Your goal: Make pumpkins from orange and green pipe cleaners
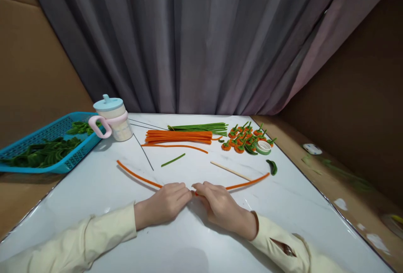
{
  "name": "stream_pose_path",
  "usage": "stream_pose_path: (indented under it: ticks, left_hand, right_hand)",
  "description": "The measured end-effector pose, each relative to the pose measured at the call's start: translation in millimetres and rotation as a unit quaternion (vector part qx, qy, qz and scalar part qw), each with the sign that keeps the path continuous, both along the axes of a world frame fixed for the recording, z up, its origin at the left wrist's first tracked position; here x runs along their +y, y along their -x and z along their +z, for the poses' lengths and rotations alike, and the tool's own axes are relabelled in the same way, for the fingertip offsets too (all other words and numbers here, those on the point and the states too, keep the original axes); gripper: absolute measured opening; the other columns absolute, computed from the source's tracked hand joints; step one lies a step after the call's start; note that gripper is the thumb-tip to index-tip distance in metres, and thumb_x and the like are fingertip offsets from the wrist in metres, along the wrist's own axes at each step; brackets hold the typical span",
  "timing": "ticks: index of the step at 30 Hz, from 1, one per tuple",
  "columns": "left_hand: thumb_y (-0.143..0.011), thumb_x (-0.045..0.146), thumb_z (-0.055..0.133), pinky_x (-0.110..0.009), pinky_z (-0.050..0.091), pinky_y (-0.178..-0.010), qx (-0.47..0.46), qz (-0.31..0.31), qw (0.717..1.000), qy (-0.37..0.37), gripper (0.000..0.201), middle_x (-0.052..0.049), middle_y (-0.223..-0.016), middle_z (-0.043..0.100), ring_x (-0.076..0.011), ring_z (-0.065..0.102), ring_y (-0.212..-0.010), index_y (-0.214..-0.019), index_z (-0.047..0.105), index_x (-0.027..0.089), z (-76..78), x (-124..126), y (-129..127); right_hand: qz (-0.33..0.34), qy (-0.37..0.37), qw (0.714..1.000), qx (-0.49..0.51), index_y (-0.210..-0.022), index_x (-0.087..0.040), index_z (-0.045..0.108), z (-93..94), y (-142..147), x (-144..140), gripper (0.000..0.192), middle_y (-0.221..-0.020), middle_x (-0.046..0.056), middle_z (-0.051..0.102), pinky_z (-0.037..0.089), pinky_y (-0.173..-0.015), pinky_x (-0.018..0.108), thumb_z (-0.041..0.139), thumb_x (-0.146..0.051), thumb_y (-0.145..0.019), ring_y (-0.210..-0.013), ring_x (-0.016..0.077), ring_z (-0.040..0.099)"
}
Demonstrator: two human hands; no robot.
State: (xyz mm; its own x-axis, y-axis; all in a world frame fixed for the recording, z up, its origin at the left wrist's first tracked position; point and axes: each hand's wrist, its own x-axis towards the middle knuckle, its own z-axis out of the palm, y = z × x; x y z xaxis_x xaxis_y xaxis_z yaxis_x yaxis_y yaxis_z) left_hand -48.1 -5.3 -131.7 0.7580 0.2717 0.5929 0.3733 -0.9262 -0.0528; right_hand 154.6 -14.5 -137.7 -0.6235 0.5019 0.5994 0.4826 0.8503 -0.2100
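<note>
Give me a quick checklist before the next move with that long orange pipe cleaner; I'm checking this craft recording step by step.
1. Both hands on the long orange pipe cleaner: ok; left hand and right hand meet at its middle.
2. Grip closed: cannot tell, fingertips hidden.
3. Both ends free on the white marble-look table: ok.
4. Thin wooden stick apart from the hands: ok.
5. Bundle of orange pipe cleaners within view: ok.
6. Pale blue-lidded cup with pink handle upright, away from the hands: ok.
</note>
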Motion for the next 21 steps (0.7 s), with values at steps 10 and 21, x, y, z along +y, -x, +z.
stream_pose_path:
  ticks: [10,21]
  left_hand:
    - [-0.094,0.007,0.027,-0.028,0.039,-0.054,0.031,-0.006,0.999,0.008,0.028,-0.004,-0.064,0.054,-0.0172,0.045,-0.056,-0.083,0.051,0.014,-1.2,0.2,2.2]
    - [-0.095,0.006,0.024,-0.027,0.039,-0.051,0.036,-0.018,0.999,-0.031,0.036,-0.004,-0.060,0.050,-0.0162,0.041,-0.056,-0.073,0.051,0.014,4.5,0.5,0.0]
  right_hand:
    - [0.005,0.042,0.999,0.008,-0.117,-0.016,0.039,0.0,-1.0,-0.1,0.041,-0.075,0.006,0.063,0.043,-0.053,0.025,0.038,0.000,-0.079,-0.063,0.0184,0.058]
    - [0.023,0.000,1.000,-0.020,-0.103,-0.016,0.044,7.2,-0.2,-1.5,0.036,-0.064,0.002,0.051,0.031,-0.046,0.025,0.036,-0.001,-0.071,-0.054,0.0167,0.047]
